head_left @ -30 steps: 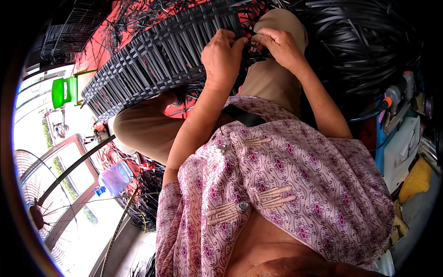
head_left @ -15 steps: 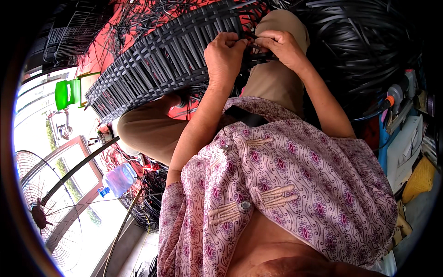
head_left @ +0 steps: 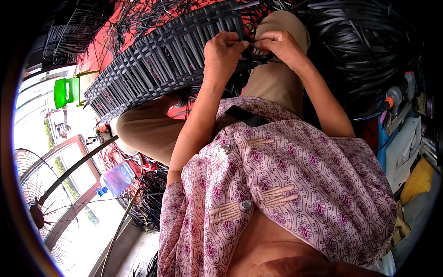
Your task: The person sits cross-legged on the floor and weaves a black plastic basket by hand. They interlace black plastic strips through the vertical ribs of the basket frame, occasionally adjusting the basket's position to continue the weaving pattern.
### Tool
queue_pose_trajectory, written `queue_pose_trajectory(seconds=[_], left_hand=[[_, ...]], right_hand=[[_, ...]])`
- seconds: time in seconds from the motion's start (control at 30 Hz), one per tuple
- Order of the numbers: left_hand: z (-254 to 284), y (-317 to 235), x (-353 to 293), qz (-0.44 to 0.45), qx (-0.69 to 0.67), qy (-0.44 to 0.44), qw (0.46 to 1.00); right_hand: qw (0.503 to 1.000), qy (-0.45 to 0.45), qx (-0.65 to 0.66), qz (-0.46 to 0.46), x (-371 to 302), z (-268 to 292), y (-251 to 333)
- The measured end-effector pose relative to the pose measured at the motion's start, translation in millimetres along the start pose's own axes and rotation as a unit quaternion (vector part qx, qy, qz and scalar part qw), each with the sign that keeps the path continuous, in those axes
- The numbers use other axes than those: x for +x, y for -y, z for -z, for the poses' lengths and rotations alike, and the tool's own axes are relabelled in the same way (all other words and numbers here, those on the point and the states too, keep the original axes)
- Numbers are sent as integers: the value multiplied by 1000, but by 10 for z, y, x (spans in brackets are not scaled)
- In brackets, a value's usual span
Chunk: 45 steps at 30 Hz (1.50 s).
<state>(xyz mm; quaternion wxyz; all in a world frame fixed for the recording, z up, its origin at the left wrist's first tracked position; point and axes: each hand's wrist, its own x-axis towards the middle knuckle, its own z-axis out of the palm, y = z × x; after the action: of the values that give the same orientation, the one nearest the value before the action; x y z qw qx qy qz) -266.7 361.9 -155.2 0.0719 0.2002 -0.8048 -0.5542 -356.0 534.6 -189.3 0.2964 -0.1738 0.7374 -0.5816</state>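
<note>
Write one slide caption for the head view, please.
Left hand and right hand at one end of a dark wicker panel.

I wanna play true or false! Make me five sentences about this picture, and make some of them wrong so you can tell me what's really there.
1. The left hand and right hand are close together near the right end of the dark woven panel. True.

2. The green chair is at the right of the picture. False: the green chair is at the left.

3. A see-through jug with a blue cap is on the left side. True.

4. The person's shirt is plain yellow. False: the shirt has a pinkish-purple pattern.

5. A big heap of dark strips is at the upper right. True.
</note>
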Motion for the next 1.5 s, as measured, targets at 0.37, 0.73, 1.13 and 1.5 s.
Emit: queue_pose_trajectory(seconds=[0.37,0.73,1.13,1.5], left_hand=[[79,6,-75,-79,59,46,994],[184,145,19,-160,174,27,971],[784,-333,-195,-85,52,-10,995],[466,218,-80,-125,266,-138,946]], right_hand=[[996,46,-75,25,-12,1,86],[942,50,-305,129,70,-53,199],[939,-25,-93,330,88,-525,420],[970,-89,105,199,99,-750,428]])
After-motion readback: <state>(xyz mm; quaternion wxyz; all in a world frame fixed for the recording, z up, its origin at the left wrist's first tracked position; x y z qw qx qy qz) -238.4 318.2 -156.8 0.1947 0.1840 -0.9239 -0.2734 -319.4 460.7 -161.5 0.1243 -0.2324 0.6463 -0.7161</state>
